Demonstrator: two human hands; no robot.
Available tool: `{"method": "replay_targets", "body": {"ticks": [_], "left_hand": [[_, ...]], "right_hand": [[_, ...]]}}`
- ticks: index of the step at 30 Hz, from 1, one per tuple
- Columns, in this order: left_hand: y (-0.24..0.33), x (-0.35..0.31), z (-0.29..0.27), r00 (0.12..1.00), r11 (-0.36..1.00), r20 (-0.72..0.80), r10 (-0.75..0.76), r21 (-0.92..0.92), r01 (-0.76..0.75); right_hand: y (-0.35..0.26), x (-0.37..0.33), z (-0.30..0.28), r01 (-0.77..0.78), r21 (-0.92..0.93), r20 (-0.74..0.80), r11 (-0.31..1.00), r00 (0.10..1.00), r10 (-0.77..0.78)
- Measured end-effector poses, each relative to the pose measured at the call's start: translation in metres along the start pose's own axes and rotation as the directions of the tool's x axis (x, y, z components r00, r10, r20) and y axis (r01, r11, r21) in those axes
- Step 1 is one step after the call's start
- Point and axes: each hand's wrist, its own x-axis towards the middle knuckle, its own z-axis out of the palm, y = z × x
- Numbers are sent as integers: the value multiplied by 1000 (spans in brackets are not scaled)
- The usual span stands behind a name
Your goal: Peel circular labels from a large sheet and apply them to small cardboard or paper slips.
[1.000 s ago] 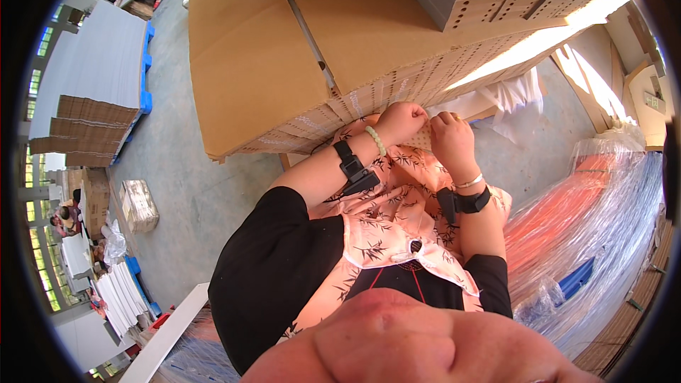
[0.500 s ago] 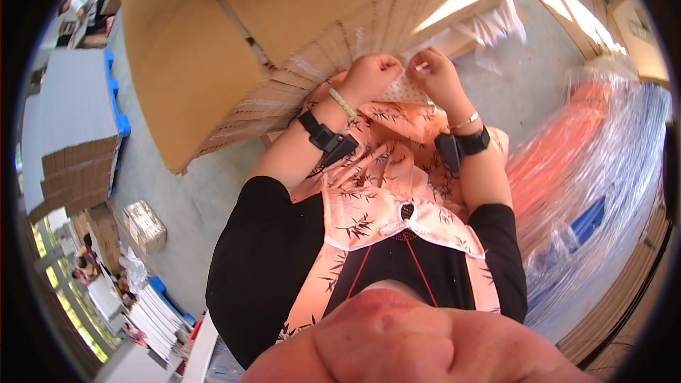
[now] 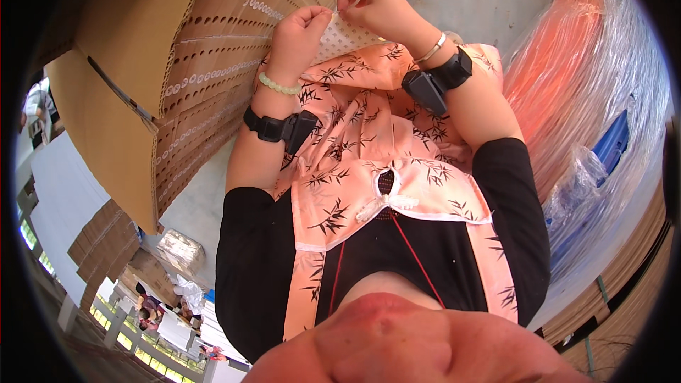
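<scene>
While the dotted sheet (image 3: 345,40) is lying right of the cardboard stack (image 3: 206,89), the left hand (image 3: 299,37) and right hand (image 3: 386,13) are nearly meeting at its far edge — perhaps steadying it, their grip unclear.

Both arms are bent at the elbow and reach forward from the body, the left forearm (image 3: 248,163) running nearly straight ahead and the right forearm (image 3: 484,110) slanting inward to the left. The left hand (image 3: 298,41) is half curled, with thumb and index drawn together at the tips, while the right hand (image 3: 386,10), slightly farther out, bends at the wrist (image 3: 430,48), its fingers rounded toward the thumb. The fingertips of both hands nearly meet; whether they grip anything is unclear.
</scene>
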Motion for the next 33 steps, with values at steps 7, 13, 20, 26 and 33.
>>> {"method": "replay_targets", "body": {"ticks": [7,13,20,26,33], "left_hand": [[-9,7,-2,998,1000,-69,7,-10,-8],[4,7,-1,998,977,-44,-42,207,51],[-56,41,-16,686,452,217,695,610,-650],[-50,39,-8,743,425,217,633,705,-568],[-45,35,-4,765,423,205,610,732,-534]], "right_hand": [[-2,3,3,204,-132,-140,970,965,-222],[-60,23,0,319,186,-161,929,943,-291],[-85,38,21,595,66,-282,801,781,-557],[-81,38,30,589,42,-325,807,772,-547],[-82,47,43,685,-4,-339,728,684,-646]]}}
